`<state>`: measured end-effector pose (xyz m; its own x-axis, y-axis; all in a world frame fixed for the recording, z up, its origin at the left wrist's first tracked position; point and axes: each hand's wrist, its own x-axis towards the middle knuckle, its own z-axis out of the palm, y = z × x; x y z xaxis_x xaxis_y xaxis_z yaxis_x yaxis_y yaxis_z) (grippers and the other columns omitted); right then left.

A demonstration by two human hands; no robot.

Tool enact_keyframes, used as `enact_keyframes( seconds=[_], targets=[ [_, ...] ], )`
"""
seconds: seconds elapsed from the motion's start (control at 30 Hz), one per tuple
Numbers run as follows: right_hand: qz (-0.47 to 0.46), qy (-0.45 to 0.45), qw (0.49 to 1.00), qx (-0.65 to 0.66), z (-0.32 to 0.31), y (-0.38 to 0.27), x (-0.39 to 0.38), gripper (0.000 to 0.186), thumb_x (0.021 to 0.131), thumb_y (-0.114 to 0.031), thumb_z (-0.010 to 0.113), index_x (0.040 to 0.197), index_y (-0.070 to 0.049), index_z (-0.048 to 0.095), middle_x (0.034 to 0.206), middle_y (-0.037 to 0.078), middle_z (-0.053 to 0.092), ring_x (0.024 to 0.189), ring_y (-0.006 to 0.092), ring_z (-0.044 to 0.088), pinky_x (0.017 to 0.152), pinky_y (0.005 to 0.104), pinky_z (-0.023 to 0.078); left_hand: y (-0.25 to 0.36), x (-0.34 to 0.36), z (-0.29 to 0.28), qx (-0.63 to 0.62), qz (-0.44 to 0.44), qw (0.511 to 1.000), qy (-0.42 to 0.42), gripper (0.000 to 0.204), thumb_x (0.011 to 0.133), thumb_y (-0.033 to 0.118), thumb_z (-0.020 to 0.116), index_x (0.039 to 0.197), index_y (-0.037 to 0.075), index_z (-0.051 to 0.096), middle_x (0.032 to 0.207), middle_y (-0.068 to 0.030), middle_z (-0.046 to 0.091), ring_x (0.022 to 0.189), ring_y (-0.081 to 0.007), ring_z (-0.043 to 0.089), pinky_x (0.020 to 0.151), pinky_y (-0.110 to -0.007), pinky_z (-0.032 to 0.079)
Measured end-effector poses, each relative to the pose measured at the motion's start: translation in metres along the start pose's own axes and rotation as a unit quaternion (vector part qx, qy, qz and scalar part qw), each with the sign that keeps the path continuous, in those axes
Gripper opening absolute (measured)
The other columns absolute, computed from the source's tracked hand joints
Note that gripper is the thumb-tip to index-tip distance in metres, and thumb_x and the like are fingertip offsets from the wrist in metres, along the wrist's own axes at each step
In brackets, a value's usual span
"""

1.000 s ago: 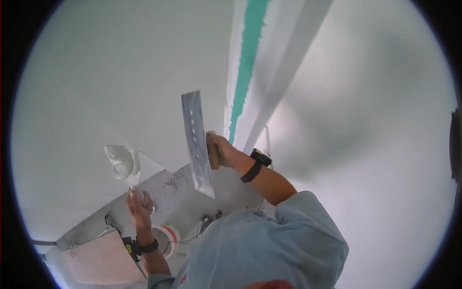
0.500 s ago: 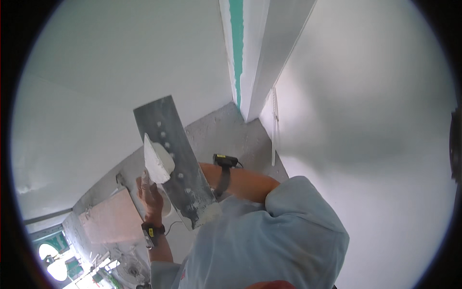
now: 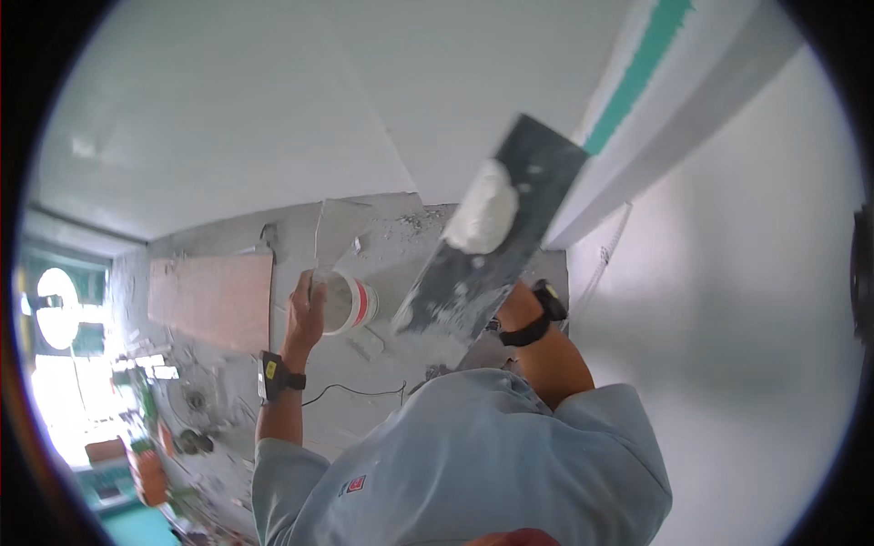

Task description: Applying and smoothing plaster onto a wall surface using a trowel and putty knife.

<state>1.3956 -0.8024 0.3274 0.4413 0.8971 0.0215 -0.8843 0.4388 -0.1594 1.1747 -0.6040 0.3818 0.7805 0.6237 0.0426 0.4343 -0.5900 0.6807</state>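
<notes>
My left hand [image 3: 305, 314] grips the handle of a wide putty knife [image 3: 340, 229], its thin greyish blade pointing up and away. Out to the right, a long dark rectangular plastering trowel [image 3: 539, 177] is held up at a tilt, with a thick lump of white putty [image 3: 487, 214] on its face and smears near its lower end. Behind that blade runs my right arm; my right hand's fingers are hidden by it, closed on the trowel's handle side. The knife and trowel are apart. Below my left hand stands a white bucket [image 3: 365, 300] with a red band.
A pale wall [image 3: 228, 118] rises ahead, with a green strip [image 3: 642, 77] along the corner column. Another white wall [image 3: 719, 300] lies close at right. A pinkish board [image 3: 214, 296] lies on the floor at left. A black cable [image 3: 350, 389] and scattered clutter are below.
The putty knife has come away from the trowel, leaving putty on the trowel's face. The trowel has swung right and tilted the other way. My view has turned, bringing the bucket into sight.
</notes>
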Motion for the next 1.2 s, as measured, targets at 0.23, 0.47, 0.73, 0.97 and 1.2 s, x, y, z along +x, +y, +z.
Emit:
enact_keyframes(
  seconds=[0.23, 0.47, 0.73, 0.97, 1.2],
  targets=[
    [-0.096, -0.071, 0.991, -0.060, -0.025, 0.005, -0.017, 0.053, 0.085, -0.045, 0.044, 0.122, -0.007, 0.037, 0.118, 0.007, 0.045, 0.106, 0.0194, 0.047, 0.088, 0.0340, 0.043, -0.001, -0.088, 0.022, -0.358, -0.155, 0.897, -0.209, 0.023, 0.091, 0.020, 0.038, 0.098, 0.000, 0.048, 0.073, -0.0015, 0.046, 0.060, -0.0082, 0.042, 0.051, -0.023, 0.037],
    [0.029, -0.151, 0.606, -0.780, -0.028, 0.043, -0.032, 0.013, 0.068, -0.014, 0.059, 0.064, -0.004, 0.052, 0.059, 0.004, 0.056, 0.054, 0.0208, 0.052, 0.052, 0.0325, 0.043, -0.050, -0.113, 0.046, -0.361, 0.097, 0.911, -0.172, 0.027, 0.088, 0.023, 0.048, 0.104, 0.001, 0.046, 0.080, -0.0031, 0.048, 0.067, -0.0116, 0.049, 0.057, -0.027, 0.042],
    [0.054, 0.150, 0.752, -0.640, -0.022, 0.121, -0.052, 0.035, 0.070, -0.021, 0.060, 0.092, 0.005, 0.053, 0.081, 0.015, 0.058, 0.060, 0.0197, 0.055, 0.058, 0.0309, 0.047, 0.004, -0.105, 0.036, -0.348, -0.180, 0.920, 0.003, 0.029, 0.084, 0.024, 0.055, 0.101, 0.002, 0.046, 0.058, 0.0031, 0.041, 0.040, -0.0030, 0.034, 0.034, -0.018, 0.023],
    [0.010, 0.064, 0.708, -0.704, 0.018, 0.141, -0.061, 0.037, 0.080, -0.026, 0.052, 0.105, 0.001, 0.051, 0.097, 0.021, 0.057, 0.081, 0.0354, 0.057, 0.073, 0.0389, 0.045, 0.013, -0.088, 0.083, -0.367, -0.256, 0.889, 0.095, 0.033, 0.081, 0.018, 0.059, 0.105, -0.002, 0.050, 0.074, -0.0003, 0.053, 0.051, -0.0049, 0.044, 0.041, -0.020, 0.032],
    [0.070, 0.051, 0.662, -0.745, -0.072, 0.078, -0.051, 0.030, 0.083, -0.028, 0.046, 0.100, -0.006, 0.057, 0.082, 0.015, 0.062, 0.077, 0.0335, 0.058, 0.068, 0.0394, 0.046, 0.032, -0.076, 0.088, -0.376, -0.337, 0.856, 0.105, 0.030, 0.081, 0.020, 0.060, 0.101, -0.001, 0.054, 0.086, -0.0045, 0.058, 0.066, -0.0072, 0.052, 0.050, -0.019, 0.039]
  ],
)
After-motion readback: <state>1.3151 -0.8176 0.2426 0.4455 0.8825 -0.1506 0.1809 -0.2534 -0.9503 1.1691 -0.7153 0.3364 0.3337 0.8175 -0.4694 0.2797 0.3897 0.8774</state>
